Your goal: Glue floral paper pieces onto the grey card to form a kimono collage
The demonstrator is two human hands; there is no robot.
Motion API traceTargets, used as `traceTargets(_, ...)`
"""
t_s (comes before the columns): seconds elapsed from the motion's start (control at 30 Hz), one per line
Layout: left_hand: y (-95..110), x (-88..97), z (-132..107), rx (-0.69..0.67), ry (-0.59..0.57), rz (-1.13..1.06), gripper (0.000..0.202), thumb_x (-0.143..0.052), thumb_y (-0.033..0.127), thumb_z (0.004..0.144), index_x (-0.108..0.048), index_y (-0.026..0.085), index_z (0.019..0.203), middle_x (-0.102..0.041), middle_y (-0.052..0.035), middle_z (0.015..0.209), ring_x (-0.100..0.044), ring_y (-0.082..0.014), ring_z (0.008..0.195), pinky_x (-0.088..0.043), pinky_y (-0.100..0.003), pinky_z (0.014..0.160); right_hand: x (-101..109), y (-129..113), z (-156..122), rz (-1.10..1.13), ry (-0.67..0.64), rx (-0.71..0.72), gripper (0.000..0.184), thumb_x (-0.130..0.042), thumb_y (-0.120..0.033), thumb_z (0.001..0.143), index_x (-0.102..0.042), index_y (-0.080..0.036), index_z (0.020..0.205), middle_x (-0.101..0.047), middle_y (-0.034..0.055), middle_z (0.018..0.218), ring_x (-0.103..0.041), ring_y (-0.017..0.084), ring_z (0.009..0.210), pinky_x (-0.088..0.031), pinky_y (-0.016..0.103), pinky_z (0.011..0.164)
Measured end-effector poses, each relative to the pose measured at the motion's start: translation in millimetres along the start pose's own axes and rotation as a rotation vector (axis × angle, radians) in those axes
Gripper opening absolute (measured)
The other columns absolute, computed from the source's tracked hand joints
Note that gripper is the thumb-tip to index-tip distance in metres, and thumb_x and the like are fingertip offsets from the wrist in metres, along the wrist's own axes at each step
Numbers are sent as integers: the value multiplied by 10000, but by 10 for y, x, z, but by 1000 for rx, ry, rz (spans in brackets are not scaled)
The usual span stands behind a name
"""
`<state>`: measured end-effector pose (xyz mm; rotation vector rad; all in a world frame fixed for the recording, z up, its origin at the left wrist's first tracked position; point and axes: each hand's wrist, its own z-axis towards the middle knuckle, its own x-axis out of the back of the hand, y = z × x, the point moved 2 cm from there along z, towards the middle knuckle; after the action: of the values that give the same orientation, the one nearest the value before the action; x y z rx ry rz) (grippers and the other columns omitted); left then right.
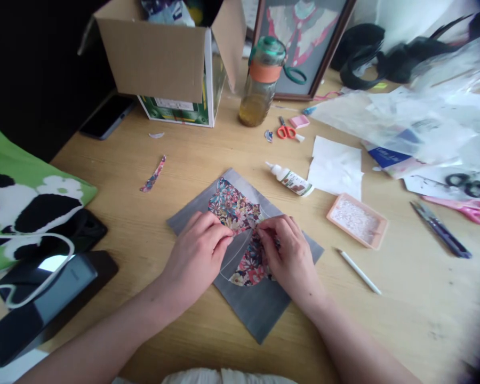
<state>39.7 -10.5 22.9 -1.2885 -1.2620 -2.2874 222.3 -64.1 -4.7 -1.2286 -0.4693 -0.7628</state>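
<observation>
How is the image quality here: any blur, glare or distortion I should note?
Head view: sharp in the middle, where left hand and right hand meet on the floral fabric; smeared toward the right edge, softening the pink scissors; dark corner at lower right; plastic sheets at upper right washed out by bright light; wide lens bows the desk.

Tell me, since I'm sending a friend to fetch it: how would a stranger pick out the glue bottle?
On the wooden table, find the grey square with floral fabric. Just beyond its far right edge, beside a white paper sheet, the glue bottle lies sideways. It alone is small, white and pointed-nozzled, unlike the tall upright drink bottle.
</observation>
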Motion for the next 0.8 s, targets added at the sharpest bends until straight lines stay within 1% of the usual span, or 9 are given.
traceTargets(0.07, -24, -60, -22, -1, 3, 14, 100, -605, 87, 914, -687, 134, 884, -588, -48, 868, -541, -201, 869, -492, -346, 802, 13, 15, 12, 25, -7, -33, 128, -465, -118, 971, -542, -208, 921, -602, 50, 906, -556, 207, 875, -463, 353, 787)
traceTargets(0.17, -48, -90, -95, -52, 4, 94, 141, -573, 55, 915, -692, 129, 892, -595, -58, 866, -527, -210, 849, -495, -363, 795, 30, 30, 36, 37, -38, -66, 108, -486, -133, 961, -552, -203, 912, -591, 51, 910, -564, 209, 878, -467, 346, 782)
traceTargets(0.27, -69, -85, -155, -79, -8, 158, 184, -556, 21, 903, -697, 130, 946, -609, -62, 883, -527, -219, 855, -499, -374, 791, 35, 23, 85, -18, -106, -71, 115, -491, -123, 947, -566, -197, 901, -576, 55, 904, -551, 215, 872, -464, 347, 774)
traceTargets(0.4, -87, -99, -187, -86, -27, 178, 199, -554, 29, 902, -695, 129, 1001, -611, -66, 896, -531, -233, 863, -507, -395, 790, 24, 4, 163, -97, -140, -77, 150, -491, -66, 912, -571, -189, 880, -575, 59, 886, -541, 224, 871, -457, 342, 760)
traceTargets(0.57, -86, -123, -196, -67, -65, 190, 189, -553, 22, 898, -699, 129, 952, -591, -60, 852, -525, -235, 831, -506, -397, 752, -35, -4, 179, -122, -170, -103, 163, -489, -47, 899, -574, -186, 898, -576, 57, 890, -546, 219, 857, -453, 349, 774)
traceTargets(0.8, -95, -130, -185, -47, -85, 201, 157, -573, 45, 904, -703, 133, 917, -594, -63, 852, -519, -239, 829, -500, -400, 721, -76, -15, 142, -141, -168, -92, 139, -504, -86, 928, -587, -198, 922, -584, 46, 910, -536, 216, 878, -441, 346, 784)
